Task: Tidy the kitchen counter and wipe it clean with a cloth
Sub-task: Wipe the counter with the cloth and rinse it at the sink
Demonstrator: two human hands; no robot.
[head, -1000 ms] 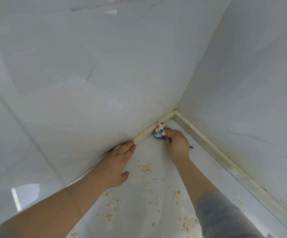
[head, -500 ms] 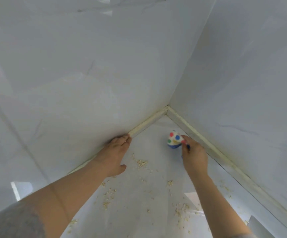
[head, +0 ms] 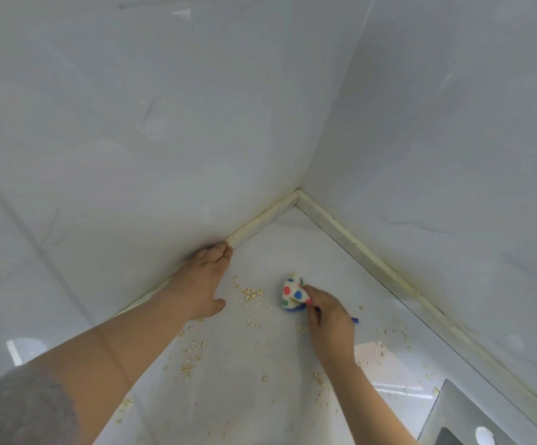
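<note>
Evidently the spotted cloth (head: 293,293) is pinched in a bunch by the right hand (head: 331,319) on the counter (head: 292,245), just right of scattered flakes (head: 252,293), probably to gather them. The left hand (head: 204,284) is laid flat and empty by the left wall (head: 132,187), likely for support.

Two glossy pale grey walls meet in a vertical corner at the far centre-right. The left wall (head: 132,123) carries a diagonal tile joint (head: 35,248) and a bright light reflection (head: 15,351) at near left. The right wall (head: 453,123) shows faint veining. Yellowed cream trim strips, the left strip (head: 260,220) and the right strip (head: 373,252), run along each wall's foot.
</note>
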